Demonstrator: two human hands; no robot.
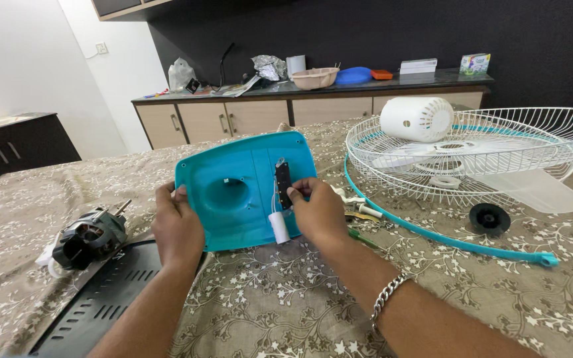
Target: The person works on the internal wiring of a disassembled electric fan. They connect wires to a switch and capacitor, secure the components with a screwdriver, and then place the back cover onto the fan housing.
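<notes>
Over the floral-patterned bedspread [286, 305], the teal moulded-plastic fan housing panel [243, 189] is held tilted up; left hand [177, 225] clamps its left edge, fingers closed on the rim; right hand [316, 212] pinches the small black switch board [284, 183] on its inner face, white cylindrical capacitor [278, 227] dangling below on thin wires. Panel looks light, stiff, slightly slick; grip by the edges; wires look fragile.

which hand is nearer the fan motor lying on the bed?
Left. The left hand grips the teal panel at its left edge, just right of the motor; the right hand sits farther right, on the panel's black part.
</notes>
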